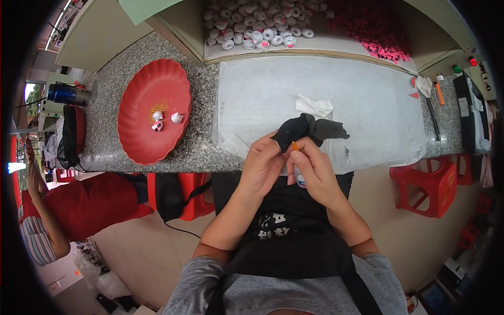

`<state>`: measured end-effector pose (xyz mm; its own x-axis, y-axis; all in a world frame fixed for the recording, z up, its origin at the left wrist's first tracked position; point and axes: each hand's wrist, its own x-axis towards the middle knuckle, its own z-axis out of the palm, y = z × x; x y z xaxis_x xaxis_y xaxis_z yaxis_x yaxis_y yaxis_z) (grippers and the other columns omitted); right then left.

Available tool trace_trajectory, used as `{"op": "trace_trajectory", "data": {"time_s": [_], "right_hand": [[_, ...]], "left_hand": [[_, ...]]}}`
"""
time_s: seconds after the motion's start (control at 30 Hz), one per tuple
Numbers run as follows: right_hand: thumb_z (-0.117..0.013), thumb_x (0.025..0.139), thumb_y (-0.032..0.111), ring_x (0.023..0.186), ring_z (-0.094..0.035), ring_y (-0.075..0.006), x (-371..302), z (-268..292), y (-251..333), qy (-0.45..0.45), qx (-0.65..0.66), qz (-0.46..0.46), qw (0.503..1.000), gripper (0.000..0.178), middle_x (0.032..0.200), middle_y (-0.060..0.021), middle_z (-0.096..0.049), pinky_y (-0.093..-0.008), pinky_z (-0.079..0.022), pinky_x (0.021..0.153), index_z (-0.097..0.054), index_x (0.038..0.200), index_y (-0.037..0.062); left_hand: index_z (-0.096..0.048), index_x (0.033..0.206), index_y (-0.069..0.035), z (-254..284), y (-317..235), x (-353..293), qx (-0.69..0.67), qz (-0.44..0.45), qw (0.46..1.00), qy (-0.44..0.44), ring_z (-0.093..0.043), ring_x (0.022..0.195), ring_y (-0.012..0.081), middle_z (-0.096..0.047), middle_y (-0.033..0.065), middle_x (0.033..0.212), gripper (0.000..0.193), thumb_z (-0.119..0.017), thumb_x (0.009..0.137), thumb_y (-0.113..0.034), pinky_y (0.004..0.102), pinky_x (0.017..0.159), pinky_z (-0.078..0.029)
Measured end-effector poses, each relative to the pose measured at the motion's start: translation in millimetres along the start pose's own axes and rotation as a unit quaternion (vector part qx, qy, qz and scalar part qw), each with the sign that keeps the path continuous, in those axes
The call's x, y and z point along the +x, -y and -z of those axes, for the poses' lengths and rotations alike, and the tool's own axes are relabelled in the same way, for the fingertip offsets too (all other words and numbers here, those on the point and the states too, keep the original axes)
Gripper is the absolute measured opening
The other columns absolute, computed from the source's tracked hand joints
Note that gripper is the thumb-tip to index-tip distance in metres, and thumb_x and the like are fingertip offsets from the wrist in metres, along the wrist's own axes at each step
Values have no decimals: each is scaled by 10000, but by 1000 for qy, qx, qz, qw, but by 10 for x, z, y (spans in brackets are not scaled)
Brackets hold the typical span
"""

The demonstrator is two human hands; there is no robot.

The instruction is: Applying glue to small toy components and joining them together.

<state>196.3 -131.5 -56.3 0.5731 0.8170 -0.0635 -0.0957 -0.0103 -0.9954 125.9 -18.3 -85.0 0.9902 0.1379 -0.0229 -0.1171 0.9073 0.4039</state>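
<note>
My left hand [264, 164] and my right hand [316, 170] meet at the near edge of the white work sheet. The left one is closed with its fingertips against a black cloth [292, 130]; whatever else it pinches is hidden. Thumb and fingers of my right hand close around a small orange-tipped tool [295, 146]. A bit of white and blue [301, 181] shows below that hand, perhaps the same tool's other end. Joined to or touching the black cloth on its right is a dark grey cloth [331, 129]. Just beyond lies a crumpled white tissue [314, 106].
A red scalloped tray [131, 115] at left holds several small white and pink pieces [157, 119]. White round pieces [257, 29] and pink ones [375, 37] fill the shelf behind. Red stools [428, 186] stand at right; a person in red [94, 205] is at left.
</note>
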Motion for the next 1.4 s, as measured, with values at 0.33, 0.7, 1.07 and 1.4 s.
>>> {"op": "trace_trajectory", "data": {"time_s": [0.33,0.7,1.07,1.4], "right_hand": [[-337,842,130,473,-466,-102,6,-40,25,58,68,-72,993,145,570,-47,-463,-204,-381,475,-413,846,6],[-360,827,123,464,-464,-93,41,55,65,89,-30,-70,993,141,553,-32,-454,-209,-366,462,-437,843,7],[-360,831,126,435,-472,-110,-77,201,20,164,106,-87,977,138,554,-55,-469,-214,-372,428,-411,774,11],[-367,835,211,385,-468,-200,-43,198,25,177,340,-135,914,200,533,-112,-451,-261,-388,356,-387,787,18]], "left_hand": [[-514,968,-10,-89,-20,-42,86,-24,988,-124,-516,773,120,-548,55,879,210,-462,769,-54,254,707,-415],[-522,873,-17,-145,31,-53,110,-91,975,-172,-487,768,114,-522,39,844,140,-450,754,-15,244,717,-383],[-496,930,46,-156,-539,56,186,-283,930,-143,-502,870,155,-533,96,942,220,-404,730,37,270,810,-363],[-537,834,9,-143,-55,21,210,-46,970,-115,-475,837,106,-518,45,879,144,-469,712,43,219,766,-346]]}}
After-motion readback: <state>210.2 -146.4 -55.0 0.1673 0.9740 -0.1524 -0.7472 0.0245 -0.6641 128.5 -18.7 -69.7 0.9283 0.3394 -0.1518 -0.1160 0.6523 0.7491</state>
